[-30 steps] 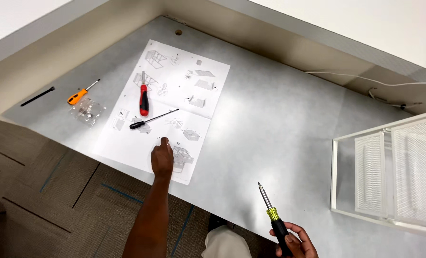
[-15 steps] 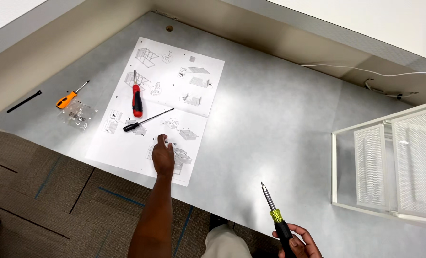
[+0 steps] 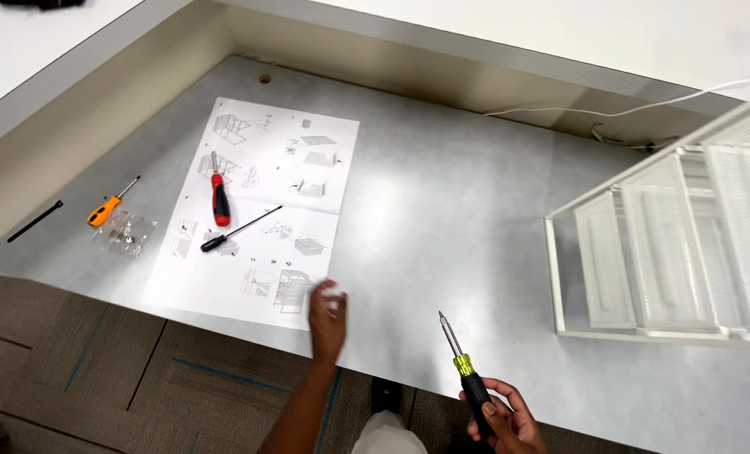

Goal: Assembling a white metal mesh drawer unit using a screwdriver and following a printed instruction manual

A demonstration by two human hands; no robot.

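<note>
My right hand [image 3: 505,420] is at the near edge of the grey desk [image 3: 459,210], closed around the black handle of a screwdriver [image 3: 463,370] with a yellow collar, whose tip points up and away. My left hand [image 3: 328,315] rests on the desk just off the near right corner of a paper instruction sheet [image 3: 307,176]. Its fingertips are blurred, with something small and pale at them that I cannot make out. On the sheet lie a red-handled screwdriver [image 3: 220,197] and a thin black screwdriver [image 3: 240,229].
Left of the sheet are an orange screwdriver [image 3: 106,208], a clear bag of small hardware [image 3: 124,234] and a thin black rod [image 3: 34,221]. A white mesh drawer unit [image 3: 678,244] stands at the right. A white cable [image 3: 627,109] runs along the back. Carpet [image 3: 97,370] lies below.
My left hand has slid right, from on the sheet's near edge to just past its corner. The right hand still holds the screwdriver in much the same place.
</note>
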